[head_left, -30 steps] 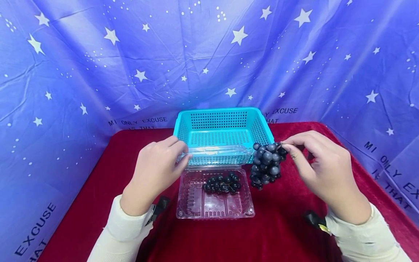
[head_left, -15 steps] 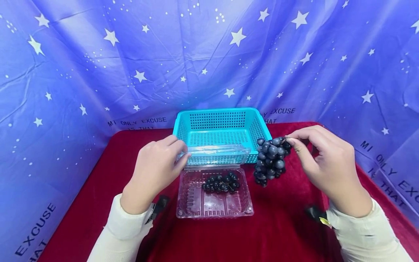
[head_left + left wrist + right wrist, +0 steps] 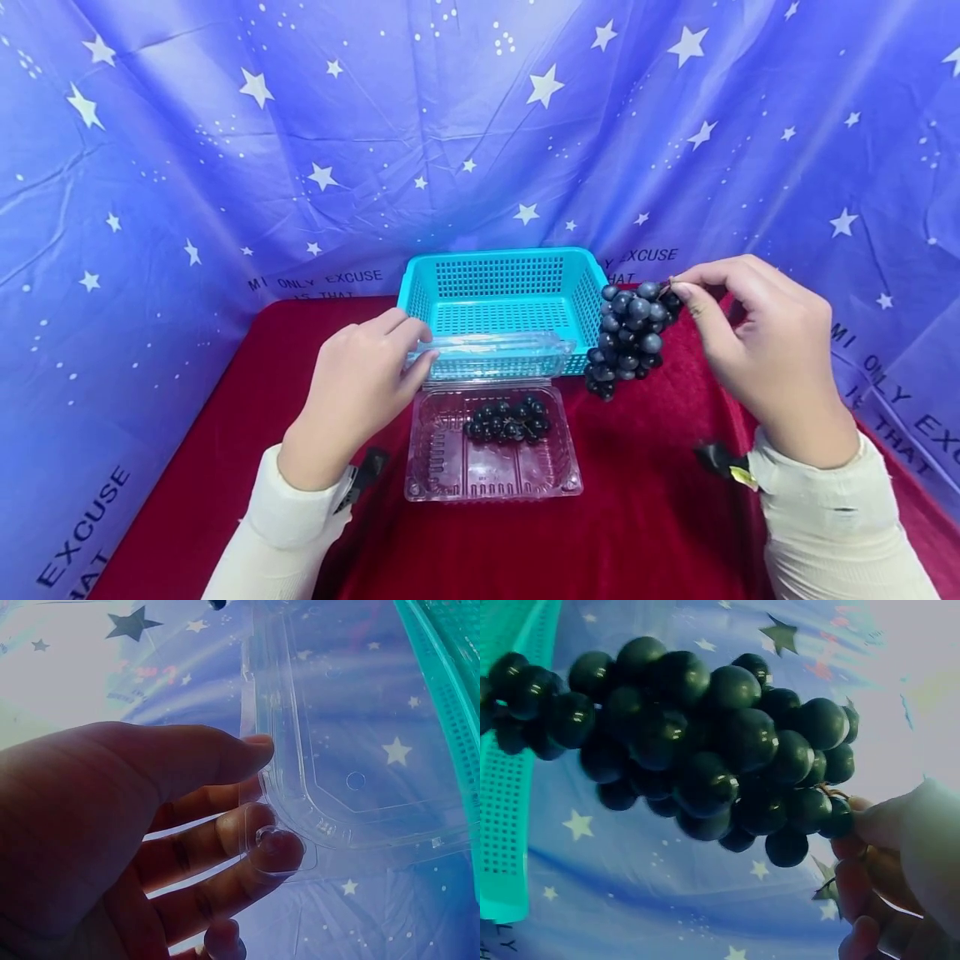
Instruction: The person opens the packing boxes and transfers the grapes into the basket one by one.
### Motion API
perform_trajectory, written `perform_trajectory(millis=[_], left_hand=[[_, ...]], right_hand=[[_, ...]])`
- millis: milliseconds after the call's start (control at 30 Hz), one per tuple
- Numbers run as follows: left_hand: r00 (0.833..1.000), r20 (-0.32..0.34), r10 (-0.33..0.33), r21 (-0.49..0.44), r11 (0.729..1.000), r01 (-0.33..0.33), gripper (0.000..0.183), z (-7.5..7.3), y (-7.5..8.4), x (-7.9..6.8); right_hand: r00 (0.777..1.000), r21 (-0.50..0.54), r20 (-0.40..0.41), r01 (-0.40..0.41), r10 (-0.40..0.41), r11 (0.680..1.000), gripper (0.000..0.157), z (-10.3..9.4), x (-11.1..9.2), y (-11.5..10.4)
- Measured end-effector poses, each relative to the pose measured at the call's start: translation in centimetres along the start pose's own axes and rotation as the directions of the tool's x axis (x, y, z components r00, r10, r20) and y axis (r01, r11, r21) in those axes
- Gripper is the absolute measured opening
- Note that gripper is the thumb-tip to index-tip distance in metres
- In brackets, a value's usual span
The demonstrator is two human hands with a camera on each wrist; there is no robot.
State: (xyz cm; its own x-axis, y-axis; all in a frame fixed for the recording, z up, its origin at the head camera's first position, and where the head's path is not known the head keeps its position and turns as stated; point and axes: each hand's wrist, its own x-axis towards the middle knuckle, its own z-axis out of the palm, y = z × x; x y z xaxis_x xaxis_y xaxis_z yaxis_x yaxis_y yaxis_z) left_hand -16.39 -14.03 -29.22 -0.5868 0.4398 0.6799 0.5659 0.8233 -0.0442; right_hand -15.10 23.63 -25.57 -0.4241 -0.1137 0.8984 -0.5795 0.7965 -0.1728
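My right hand pinches the stem of a bunch of dark grapes, which hangs in the air beside the basket's right end. In the right wrist view the grapes stretch leftward from the fingertips. With thumb and fingers, my left hand holds the edge of the raised lid of a clear plastic clamshell box. The left wrist view shows the thumb and fingers at the rim of that lid. A smaller bunch of dark grapes lies in the box's base.
A turquoise perforated basket stands behind the box, partly seen through the lid. Red velvet cloth covers the table. A blue curtain with stars rises at the back and sides.
My right hand has moved up and to the right with the hanging grapes, away from the box. The left hand and the lid have stayed nearly still.
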Motion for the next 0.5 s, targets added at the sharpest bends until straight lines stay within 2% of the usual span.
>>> perform_trajectory(millis=[167,500], left_hand=[[1.000,-0.005,0.000,-0.008,1.000,0.000,0.013,0.0,0.0,0.0],[1.000,-0.012,-0.003,-0.017,1.000,0.002,0.010,0.1,0.0,0.0]], right_hand=[[0.999,-0.022,-0.029,-0.033,0.032,0.999,0.013,0.1,0.6,0.3],[0.993,0.003,-0.076,-0.085,0.085,0.996,0.016,0.8,1.2,0.9]])
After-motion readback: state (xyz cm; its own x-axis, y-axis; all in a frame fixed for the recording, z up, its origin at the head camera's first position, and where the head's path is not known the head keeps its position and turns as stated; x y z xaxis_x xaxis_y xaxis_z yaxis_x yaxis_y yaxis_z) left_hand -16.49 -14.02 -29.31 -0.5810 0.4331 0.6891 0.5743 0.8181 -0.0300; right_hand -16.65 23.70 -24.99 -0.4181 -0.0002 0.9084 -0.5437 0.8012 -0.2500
